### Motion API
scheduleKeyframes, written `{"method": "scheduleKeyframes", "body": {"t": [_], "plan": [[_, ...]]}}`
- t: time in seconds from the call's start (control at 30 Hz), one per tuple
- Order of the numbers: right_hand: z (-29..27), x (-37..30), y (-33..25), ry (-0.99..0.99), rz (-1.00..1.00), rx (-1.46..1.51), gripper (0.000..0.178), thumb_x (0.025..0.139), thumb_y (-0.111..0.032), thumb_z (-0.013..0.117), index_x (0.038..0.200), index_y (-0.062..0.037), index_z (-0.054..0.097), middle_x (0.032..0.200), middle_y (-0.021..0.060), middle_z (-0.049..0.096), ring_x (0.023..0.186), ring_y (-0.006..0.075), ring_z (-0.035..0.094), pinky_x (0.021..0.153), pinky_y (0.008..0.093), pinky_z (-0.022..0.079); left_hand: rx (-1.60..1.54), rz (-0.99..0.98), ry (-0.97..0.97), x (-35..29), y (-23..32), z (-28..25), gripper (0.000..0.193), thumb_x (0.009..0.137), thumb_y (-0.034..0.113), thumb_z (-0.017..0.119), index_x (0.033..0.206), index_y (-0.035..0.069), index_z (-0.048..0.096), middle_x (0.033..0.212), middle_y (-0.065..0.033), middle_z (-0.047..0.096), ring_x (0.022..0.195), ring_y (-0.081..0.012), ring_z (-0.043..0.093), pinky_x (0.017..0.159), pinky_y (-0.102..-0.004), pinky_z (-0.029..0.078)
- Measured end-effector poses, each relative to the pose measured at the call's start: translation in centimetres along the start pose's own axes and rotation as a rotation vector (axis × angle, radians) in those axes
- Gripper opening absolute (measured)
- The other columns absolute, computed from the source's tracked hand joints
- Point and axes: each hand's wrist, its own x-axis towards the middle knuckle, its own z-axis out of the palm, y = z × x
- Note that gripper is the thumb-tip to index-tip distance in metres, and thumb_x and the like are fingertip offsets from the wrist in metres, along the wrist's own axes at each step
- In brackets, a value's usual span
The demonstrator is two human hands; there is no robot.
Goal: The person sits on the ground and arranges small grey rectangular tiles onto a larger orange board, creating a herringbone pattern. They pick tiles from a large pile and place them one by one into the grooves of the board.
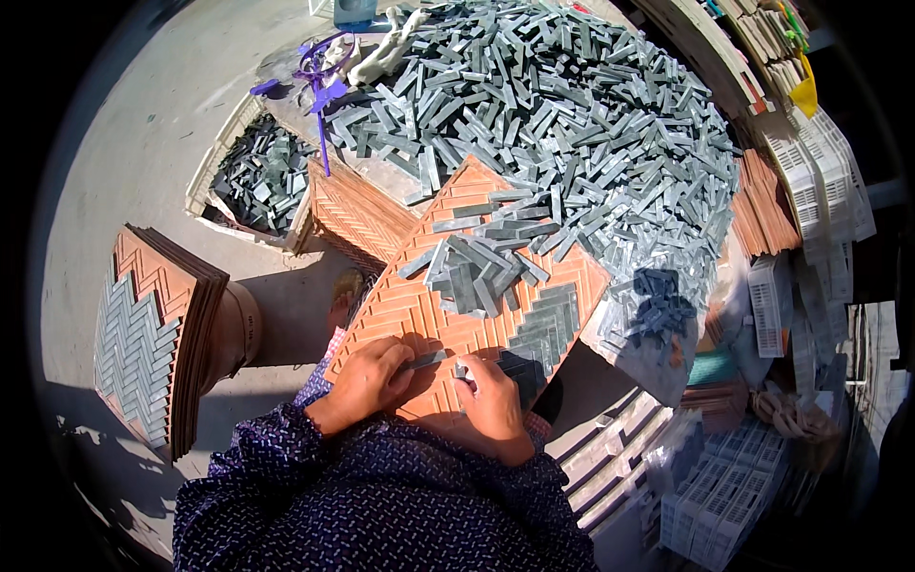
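An orange herringbone moulding tray (405, 319) lies tilted in front of my body. My left hand (367, 381) is closed on a grey strip tile (426, 360), which sticks out from its fingertips over the tray. Between the thumb and fingers of my right hand (494, 405) is a small grey tile (463, 371), mostly hidden by the grip. Fitted tiles (548, 329) fill the tray's right side in a herringbone pattern. Loose strip tiles (477, 267) are heaped on its upper middle. Orange slots show bare across its left and near parts.
A big heap of grey tiles (562, 124) spreads beyond the tray. To the left, stacked orange trays (181, 272), the front one tiled, stand by a round bucket (238, 329). A pale crate (202, 181) holds dark pieces. White plastic crates (729, 496) and pallet slats (615, 453) stand right.
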Motion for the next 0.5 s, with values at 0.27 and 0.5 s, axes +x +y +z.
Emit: {"method": "scheduleKeyframes", "body": {"t": [0.27, 0.5], "plan": [[-0.2, -0.3, 0.4, -0.094, -0.017, -0.014, 0.034, 0.079, -0.012, 0.067, 0.111, -0.0083, 0.056, 0.089, 0.0161, 0.060, 0.081, 0.0365, 0.061, 0.068, 0.0449, 0.049, 0.000, 0.011, 0.000, -0.1, -0.3, 0.2, 0.020, 0.075, 0.007, 0.065, 0.093, 0.003, 0.057, 0.087, -0.0149, 0.058, 0.081, -0.0350, 0.059, 0.070, -0.0397, 0.050], [0.8, -1.1, 0.0, -0.048, 0.009, 0.057, 0.034, 0.079, -0.012, 0.067, 0.111, -0.0082, 0.056, 0.091, 0.0161, 0.062, 0.082, 0.0369, 0.062, 0.068, 0.0450, 0.050, 0.011, 0.020, -0.007, -0.2, -0.6, 0.4, 0.021, 0.076, 0.007, 0.065, 0.094, 0.002, 0.057, 0.089, -0.0153, 0.058, 0.081, -0.0351, 0.060, 0.071, -0.0395, 0.050]]}}
